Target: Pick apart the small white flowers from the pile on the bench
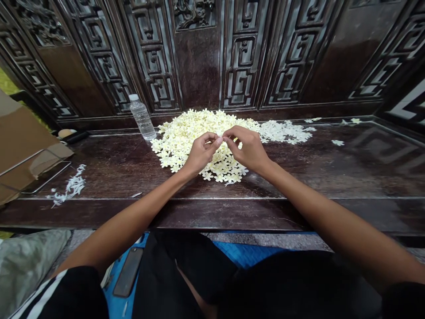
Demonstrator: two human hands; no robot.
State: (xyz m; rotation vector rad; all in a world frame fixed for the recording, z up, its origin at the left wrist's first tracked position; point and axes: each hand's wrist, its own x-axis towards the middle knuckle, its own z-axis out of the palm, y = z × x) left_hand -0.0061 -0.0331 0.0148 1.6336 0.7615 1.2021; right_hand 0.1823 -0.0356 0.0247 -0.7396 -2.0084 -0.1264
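A broad heap of pale yellow flowers [186, 133] lies on the dark wooden bench [332, 177]. Over the middle of the heap, my left hand [201, 153] and my right hand [247, 147] meet at the fingertips. Thumb and forefinger of each hand are pinched together. Something small and whitish shows between the fingertips, too small to make out. Whiter flowers [283, 132] spread out to the right of the heap.
A clear plastic bottle [142, 118] stands left of the heap. Thin white pieces [73, 186] lie farther left, beside a cardboard box [26, 146]. Carved wooden panels [197, 66] rise behind the bench. Below lies a phone [129, 271] on a blue mat [245, 252].
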